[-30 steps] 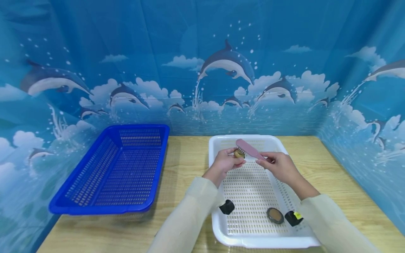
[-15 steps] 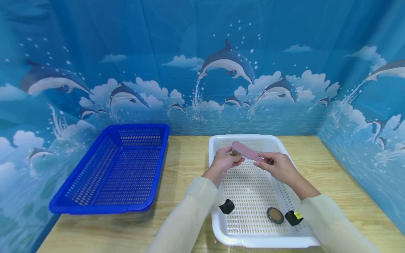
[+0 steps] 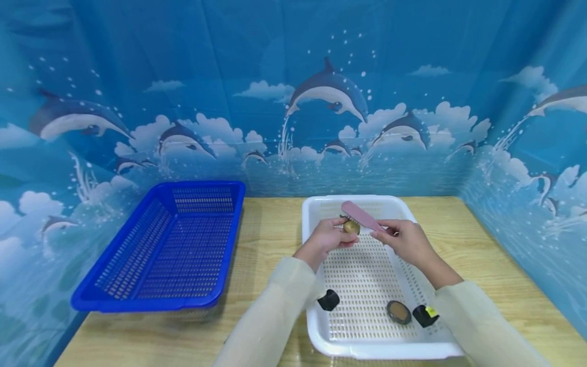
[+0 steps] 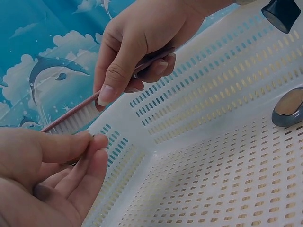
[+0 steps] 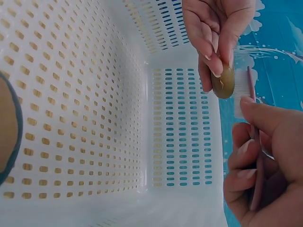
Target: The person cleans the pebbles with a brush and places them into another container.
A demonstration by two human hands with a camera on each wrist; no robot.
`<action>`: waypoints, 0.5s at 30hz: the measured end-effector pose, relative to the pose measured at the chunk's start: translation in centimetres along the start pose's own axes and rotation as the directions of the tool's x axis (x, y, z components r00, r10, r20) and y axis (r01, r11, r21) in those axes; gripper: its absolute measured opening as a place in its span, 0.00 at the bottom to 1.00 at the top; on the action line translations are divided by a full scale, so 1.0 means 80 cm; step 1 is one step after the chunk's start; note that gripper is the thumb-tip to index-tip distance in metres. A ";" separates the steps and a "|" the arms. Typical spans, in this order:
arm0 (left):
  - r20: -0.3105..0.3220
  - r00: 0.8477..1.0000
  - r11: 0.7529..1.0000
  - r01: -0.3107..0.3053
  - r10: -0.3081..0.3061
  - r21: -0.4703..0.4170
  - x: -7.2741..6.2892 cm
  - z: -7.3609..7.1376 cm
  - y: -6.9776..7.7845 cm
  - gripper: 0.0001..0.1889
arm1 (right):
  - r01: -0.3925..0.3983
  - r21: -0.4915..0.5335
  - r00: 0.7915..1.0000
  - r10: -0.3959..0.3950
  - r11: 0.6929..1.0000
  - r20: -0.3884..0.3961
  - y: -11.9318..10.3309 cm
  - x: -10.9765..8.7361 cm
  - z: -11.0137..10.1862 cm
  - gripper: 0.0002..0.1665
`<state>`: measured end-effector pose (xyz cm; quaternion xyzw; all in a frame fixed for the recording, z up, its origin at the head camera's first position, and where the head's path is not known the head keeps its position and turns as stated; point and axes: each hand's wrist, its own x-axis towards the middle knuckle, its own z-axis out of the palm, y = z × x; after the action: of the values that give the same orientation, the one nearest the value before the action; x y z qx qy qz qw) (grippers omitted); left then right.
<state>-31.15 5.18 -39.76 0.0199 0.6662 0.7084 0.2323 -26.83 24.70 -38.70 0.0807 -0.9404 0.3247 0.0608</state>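
Head view forward and downward, wrist views close in, all sharing hands (image 3: 326, 236) and white basket (image 3: 390, 351)

Blue dolphin-printed sheeting (image 3: 247, 46) hangs behind and beside a wood-grain table (image 3: 263, 227).

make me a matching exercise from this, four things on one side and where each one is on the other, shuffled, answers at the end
Things
1. pink brush
2. olive-gold object
3. blue basket
4. dark-rimmed disc

Places
A. lying in the white basket
B. held by the right hand
C. left of the white basket in the head view
D. pinched by the left hand

Pairs: 1-B, 2-D, 3-C, 4-A
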 end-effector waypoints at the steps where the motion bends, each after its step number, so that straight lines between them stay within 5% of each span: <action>1: -0.012 1.000 1.000 -0.003 0.003 0.000 0.000 0.000 0.000 0.29 | 0.000 0.002 1.000 0.000 1.000 0.002 0.000 0.000 0.000 0.25; 15: -0.122 0.993 0.999 -0.013 0.006 -0.052 -0.001 -0.002 0.004 0.29 | -0.040 0.034 0.998 0.039 0.999 0.039 -0.001 0.000 -0.001 0.26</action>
<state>-31.20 5.01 -39.40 -0.0262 0.6602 0.7266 0.1883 -26.84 24.69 -38.57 0.0694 -0.9369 0.3407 0.0349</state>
